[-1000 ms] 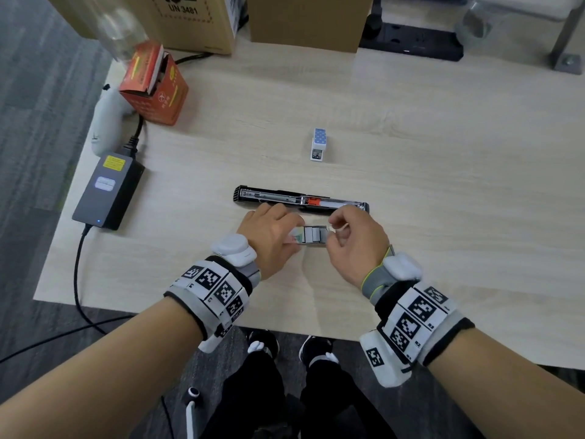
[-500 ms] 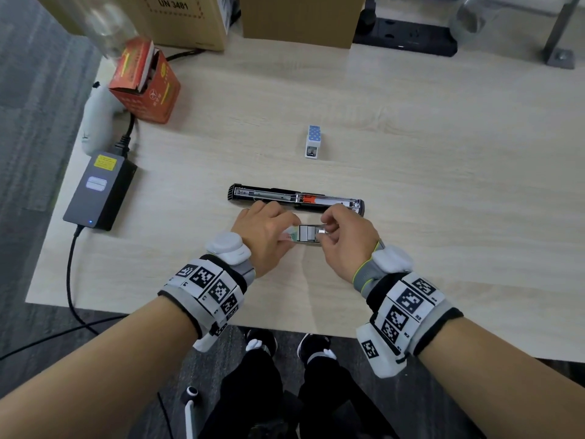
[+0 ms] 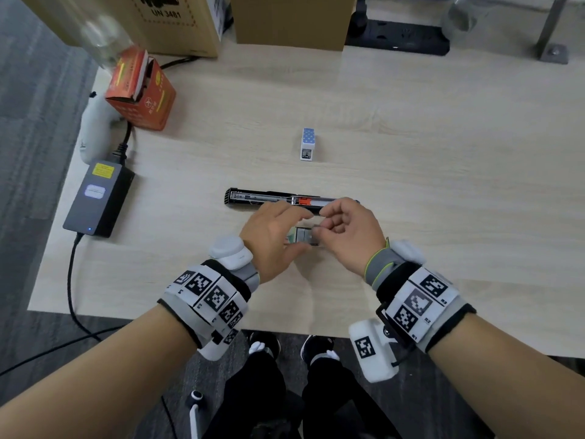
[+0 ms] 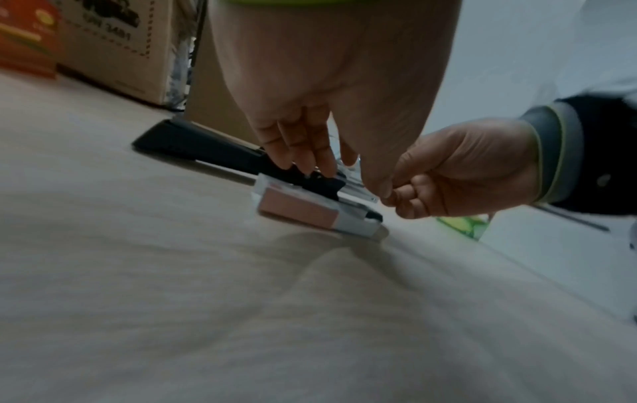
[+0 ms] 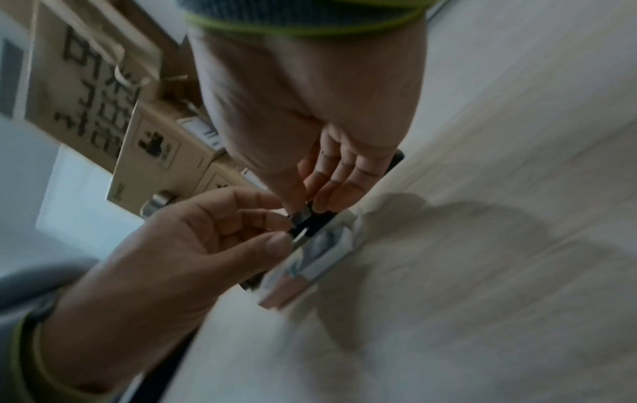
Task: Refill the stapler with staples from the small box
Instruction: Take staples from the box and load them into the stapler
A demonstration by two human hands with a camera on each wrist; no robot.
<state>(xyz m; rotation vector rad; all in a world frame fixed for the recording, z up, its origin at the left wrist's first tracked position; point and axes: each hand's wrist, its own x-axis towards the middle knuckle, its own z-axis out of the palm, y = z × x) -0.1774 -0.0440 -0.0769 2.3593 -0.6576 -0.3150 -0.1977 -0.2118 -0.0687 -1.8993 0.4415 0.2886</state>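
Both hands meet over the table (fingertips nearly touching); left hand [image 3: 274, 236] curled, right hand [image 3: 349, 232] pinching.

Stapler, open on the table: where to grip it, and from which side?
Grip the stapler from above, across its two long sides near the free left end: it lies flat, narrow, magazine up, and the left hand and right hand crowd its right half.

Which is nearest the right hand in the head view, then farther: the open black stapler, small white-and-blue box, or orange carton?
From the right hand:
1. Open black stapler, just beyond the fingers.
2. Small white-and-blue box, farther back, mid-table.
3. Orange carton, far left corner.
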